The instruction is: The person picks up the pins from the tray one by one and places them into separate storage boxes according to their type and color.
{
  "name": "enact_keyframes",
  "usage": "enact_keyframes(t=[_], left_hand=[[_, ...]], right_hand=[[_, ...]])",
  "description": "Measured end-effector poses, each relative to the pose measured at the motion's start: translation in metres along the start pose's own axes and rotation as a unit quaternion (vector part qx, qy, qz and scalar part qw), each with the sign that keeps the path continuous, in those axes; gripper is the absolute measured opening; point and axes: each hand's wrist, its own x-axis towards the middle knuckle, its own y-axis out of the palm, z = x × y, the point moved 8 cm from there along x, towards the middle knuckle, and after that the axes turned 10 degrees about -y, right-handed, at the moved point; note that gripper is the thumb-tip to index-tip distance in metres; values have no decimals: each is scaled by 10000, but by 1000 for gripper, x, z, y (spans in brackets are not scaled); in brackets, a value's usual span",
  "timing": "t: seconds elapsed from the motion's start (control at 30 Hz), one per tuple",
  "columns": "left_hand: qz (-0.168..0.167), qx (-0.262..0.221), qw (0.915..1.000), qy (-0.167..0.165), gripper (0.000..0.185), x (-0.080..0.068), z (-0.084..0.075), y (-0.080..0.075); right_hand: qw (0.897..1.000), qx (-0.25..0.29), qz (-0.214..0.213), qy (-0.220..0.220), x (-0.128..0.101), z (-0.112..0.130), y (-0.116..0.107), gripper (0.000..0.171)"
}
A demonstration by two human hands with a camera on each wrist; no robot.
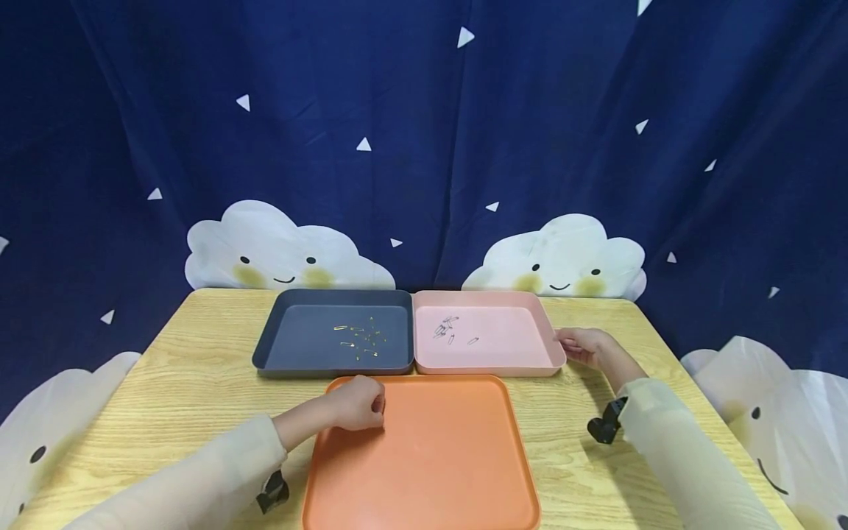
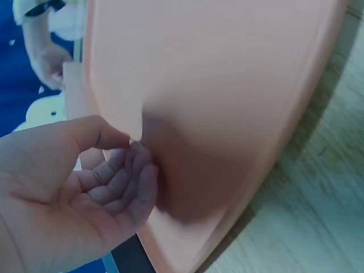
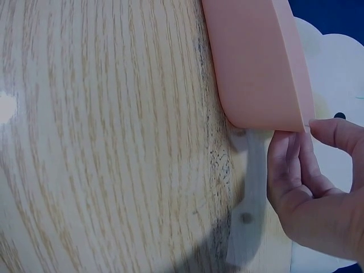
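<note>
The left hand (image 1: 358, 403) is curled, its fingertips resting on the far left corner of the orange tray (image 1: 430, 471). I cannot tell if it pinches anything. The right hand (image 1: 583, 344) has loosely bent fingers touching the right edge of the pink tray (image 1: 523, 353). There are three trays on the wooden table (image 1: 185, 383). The orange one is nearest the person. The dark grey tray (image 1: 298, 346) holds a small heap of gold pins (image 1: 361, 340). The pink tray, just beside it, holds a few silver pins (image 1: 449, 329).

Navy cloud-print curtain (image 1: 424, 147), wooden table (image 1: 199, 383)
</note>
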Motion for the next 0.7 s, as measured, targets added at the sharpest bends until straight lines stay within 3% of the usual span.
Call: enact_keyframes(t=[0.13, 0.3, 0.6, 0.7], left_hand=[[495, -984, 9933, -356, 8, 2, 7, 1], [1015, -2205, 9639, -1096, 10, 5, 17, 7], [1313, -3598, 9071, -1747, 16, 14, 23, 9], [1321, -3669, 9027, -1820, 17, 19, 22, 7]], right_hand=[[10000, -44, 15, -17, 1, 0, -1, 15], [10000, -63, -14, 23, 2, -2, -1, 18], [9998, -148, -119, 78, 2, -2, -2, 29], [9998, -143, -121, 90, 3, -3, -2, 29]])
